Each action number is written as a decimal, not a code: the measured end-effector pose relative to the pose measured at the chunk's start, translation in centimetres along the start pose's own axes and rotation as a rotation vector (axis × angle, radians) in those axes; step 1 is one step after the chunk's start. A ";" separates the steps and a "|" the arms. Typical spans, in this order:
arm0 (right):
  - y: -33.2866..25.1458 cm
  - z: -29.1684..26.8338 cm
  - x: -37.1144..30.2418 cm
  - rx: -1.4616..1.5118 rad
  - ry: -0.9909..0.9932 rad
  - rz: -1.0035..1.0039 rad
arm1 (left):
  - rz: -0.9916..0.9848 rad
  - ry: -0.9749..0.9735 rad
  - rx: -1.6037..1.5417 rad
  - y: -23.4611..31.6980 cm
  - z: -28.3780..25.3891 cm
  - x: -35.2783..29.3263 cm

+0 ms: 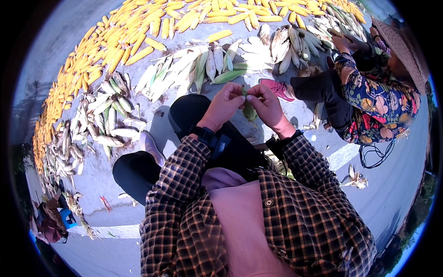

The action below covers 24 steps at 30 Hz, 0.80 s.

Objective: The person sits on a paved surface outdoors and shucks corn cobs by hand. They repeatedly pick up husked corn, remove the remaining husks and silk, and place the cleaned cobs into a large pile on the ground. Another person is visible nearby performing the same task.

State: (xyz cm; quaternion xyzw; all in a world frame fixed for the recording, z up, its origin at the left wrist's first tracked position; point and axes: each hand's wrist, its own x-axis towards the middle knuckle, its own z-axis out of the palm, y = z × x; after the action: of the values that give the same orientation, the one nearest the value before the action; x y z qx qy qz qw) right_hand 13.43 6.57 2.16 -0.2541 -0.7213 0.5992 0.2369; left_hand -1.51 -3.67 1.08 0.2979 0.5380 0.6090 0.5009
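Note:
In front of my knees, my left hand (223, 106) and my right hand (268, 109) meet with bent, closed fingers. Both pinch the upper tip of an ear of corn in a green husk (249, 112). It hangs down between them, and its lower end shows below my fingers. My hands hide much of the rest. Just beyond lie several unhusked ears (211, 64) in pale and green husks, with one long green ear (229, 76) nearest my left hand.
Husked yellow corn (113, 46) spreads in an arc along the far side and left. More unhusked ears (104, 111) are heaped at the left. On the right sits another person (378, 101) in a flowered top, hands at some ears. A black cable (376, 154) lies beside that person.

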 end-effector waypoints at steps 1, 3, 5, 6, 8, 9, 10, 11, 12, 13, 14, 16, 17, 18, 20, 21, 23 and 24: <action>0.0 0.1 0.0 0.001 0.003 -0.001 | -0.006 0.000 -0.010 0.1 0.0 0.0; 0.2 0.0 0.1 -0.022 -0.004 -0.020 | -0.017 0.000 -0.032 0.3 0.0 0.1; 0.4 0.2 0.1 -0.032 -0.006 -0.027 | -0.020 0.020 -0.026 0.1 -0.1 0.1; 0.4 0.4 0.2 -0.031 -0.005 -0.028 | -0.021 0.030 -0.023 0.0 -0.2 0.1; 0.7 0.4 0.2 -0.048 0.007 -0.035 | -0.059 0.033 -0.003 0.4 0.0 0.1; 1.0 0.4 0.3 -0.063 0.014 -0.042 | -0.078 0.035 0.007 0.6 0.1 0.0; 1.3 0.4 0.4 -0.078 0.018 -0.050 | -0.081 0.037 0.013 0.5 0.0 0.2; 1.6 0.4 0.4 -0.123 0.024 -0.076 | -0.084 0.039 0.018 0.4 -0.1 0.3; 1.8 0.4 0.5 -0.167 0.029 -0.103 | -0.087 0.042 0.024 0.3 -0.1 0.5; 1.7 0.4 0.6 -0.211 0.034 -0.128 | -0.107 0.052 0.015 0.4 -0.1 0.6; 1.6 0.4 0.6 -0.230 0.041 -0.146 | -0.127 0.062 0.006 0.6 -0.1 0.6; 1.2 0.6 0.4 -0.268 0.058 -0.182 | -0.150 0.088 -0.026 0.8 0.0 0.6; 0.8 0.6 0.3 -0.273 0.063 -0.266 | -0.153 0.105 -0.050 0.9 0.1 0.4; 0.4 0.7 0.3 -0.278 0.068 -0.349 | -0.156 0.122 -0.073 1.1 0.1 0.3; -0.1 0.8 0.1 -0.257 0.058 -0.451 | -0.139 0.176 -0.123 1.4 0.1 0.3; -0.2 0.9 -0.1 -0.233 0.044 -0.469 | -0.131 0.203 -0.148 1.5 0.1 0.3; -0.7 0.8 -0.7 -0.206 -0.036 -0.395 | -0.135 0.234 -0.172 1.5 -0.1 0.4; -0.9 0.7 -1.6 -0.201 -0.099 -0.303 | -0.134 0.249 -0.184 1.6 -0.3 0.7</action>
State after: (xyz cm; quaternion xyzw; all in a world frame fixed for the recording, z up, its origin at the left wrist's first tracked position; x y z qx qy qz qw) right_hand 14.10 4.84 2.90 -0.1353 -0.8184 0.4933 0.2618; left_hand -2.44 -2.97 2.38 0.1366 0.5566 0.6531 0.4949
